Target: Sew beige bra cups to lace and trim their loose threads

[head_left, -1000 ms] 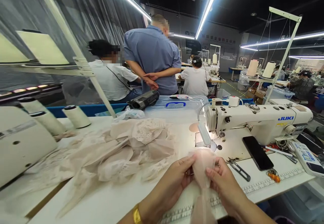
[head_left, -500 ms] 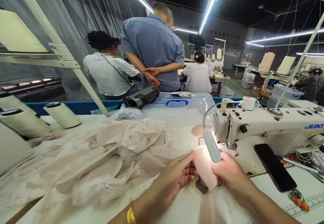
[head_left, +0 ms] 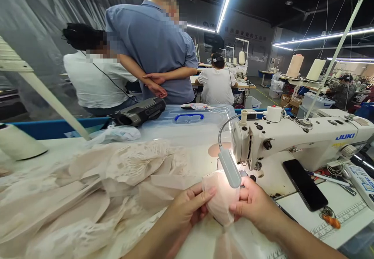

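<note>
Both hands hold a pale pink bra cup (head_left: 218, 206), a rounded piece of thin fabric, beneath the small grey lamp (head_left: 230, 168). My left hand (head_left: 191, 204) pinches its left side, thumb on the front and fingers behind. On the right edge, my right hand (head_left: 253, 202) is closed, with its thumb over the front. Sheer fabric hangs below the cup toward me. Just behind stands the white sewing machine (head_left: 295, 136); the lamp and hands partly hide its needle area.
Pale lace fabric (head_left: 96, 185) is heaped at left. A clear plastic box (head_left: 157, 128) carries a dark device (head_left: 140, 111). Right of my hands lie a black phone (head_left: 304, 185) and an orange-tipped keyring (head_left: 330, 220). People sit and stand beyond the table.
The view has swung right, so the scene appears further left. My left thumb now lies across the front of the cup, which faces me more broadly.
</note>
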Tool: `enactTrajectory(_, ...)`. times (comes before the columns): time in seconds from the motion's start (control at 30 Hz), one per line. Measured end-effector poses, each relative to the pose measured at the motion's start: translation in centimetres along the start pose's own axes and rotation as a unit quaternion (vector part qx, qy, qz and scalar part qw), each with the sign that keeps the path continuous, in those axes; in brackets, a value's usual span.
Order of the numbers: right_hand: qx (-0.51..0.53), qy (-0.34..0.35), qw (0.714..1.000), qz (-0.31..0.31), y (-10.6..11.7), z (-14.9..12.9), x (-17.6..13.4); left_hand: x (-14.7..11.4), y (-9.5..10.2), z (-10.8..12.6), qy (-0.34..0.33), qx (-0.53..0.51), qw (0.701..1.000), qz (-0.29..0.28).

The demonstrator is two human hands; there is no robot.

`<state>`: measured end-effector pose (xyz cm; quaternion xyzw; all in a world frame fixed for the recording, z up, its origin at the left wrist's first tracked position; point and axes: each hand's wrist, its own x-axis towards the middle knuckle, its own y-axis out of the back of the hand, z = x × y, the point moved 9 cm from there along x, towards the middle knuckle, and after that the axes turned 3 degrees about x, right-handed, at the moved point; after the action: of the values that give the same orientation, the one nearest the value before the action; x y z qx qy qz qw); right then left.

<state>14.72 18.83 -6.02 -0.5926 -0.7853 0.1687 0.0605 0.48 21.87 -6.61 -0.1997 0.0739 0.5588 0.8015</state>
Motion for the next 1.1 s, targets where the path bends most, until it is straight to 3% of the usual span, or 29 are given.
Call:
enactTrajectory(0.2, 0.012, -0.003, 1.000, 0.006, -0.2, -0.2, -0.1, -0.2, 0.3, 0.3, -0.011, -0.018, 1.000, 0.007)
enactTrajectory(0.47, 0.000, 0.001, 1.000, 0.002, -0.5, 0.1, -0.1, -1.0, -1.9, 0.6, 0.000, -0.069, 0.995, -0.067)
enactTrajectory(0.7, -0.022, 0.008, 1.000, -0.002, -0.6, 0.3, -0.2, -0.6, -1.7, -0.3, -0.013, -0.071, 0.995, -0.067)
enactTrajectory(0.97, -0.064, 0.024, 0.997, 0.039, 0.0, -0.2, -0.4, -1.6, -2.6, 0.7, -0.057, -0.072, 0.991, -0.092)
enactTrajectory(1.1, -0.126, 0.065, 0.986, 0.093, 1.1, -0.8, -0.6, -1.5, -2.5, 0.4, -0.058, -0.078, 0.991, -0.088)
